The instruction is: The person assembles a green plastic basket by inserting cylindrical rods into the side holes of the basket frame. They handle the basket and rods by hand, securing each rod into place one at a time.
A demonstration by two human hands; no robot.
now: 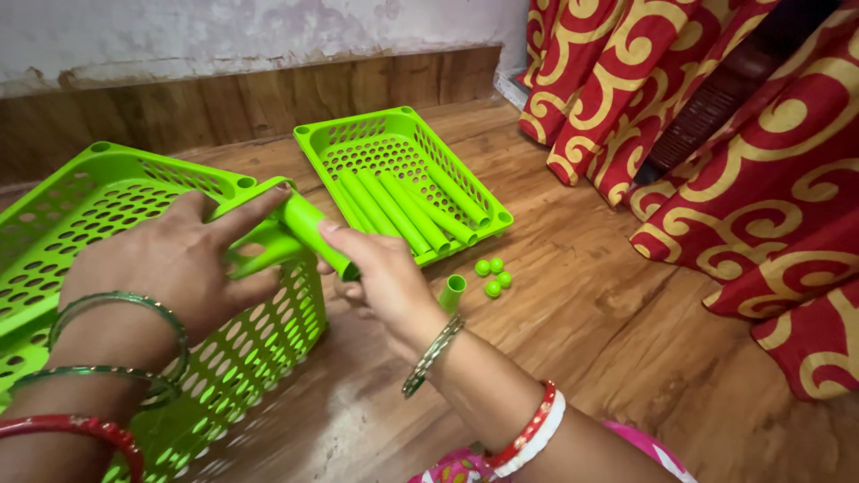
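**Two hands close on a green tube at the basket's corner**

The right hand (386, 279) has its fingers curled snugly around a short lime-green plastic tube (315, 234), thumb pressed along the top, the grasp firm with no slack showing. The left hand (183, 259) is spread wider: its index finger stretches out along the far end of that same tube, while the other fingers wrap over the corner of the large lime-green perforated plastic basket (259, 349) at near left. So both hands are clamped on, one around the tube, one on tube and basket corner together.

The tube itself is smooth, round and glossy, lying at a slant from far left down to near right, right over the basket's corner post. Whether it is already seated on the post, I cannot tell; the fingers cover the joint.

Look to the far centre: a second lime-green perforated tray (340, 134) lies flat on the brown wooden floor (582, 322), with several long green tubes (403, 207) lying side by side inside it. Just near of that tray, a cluster of small green plastic balls (493, 276) sits on the floor, and beside them one short green open-ended sleeve (453, 291) stands upright, close to the right hand's knuckles.

On the right, red curtains with gold swirls (752, 179) hang down to the floor. Green and red bangles (116, 358) ring the left wrist, and a red and white one shows on the right forearm.
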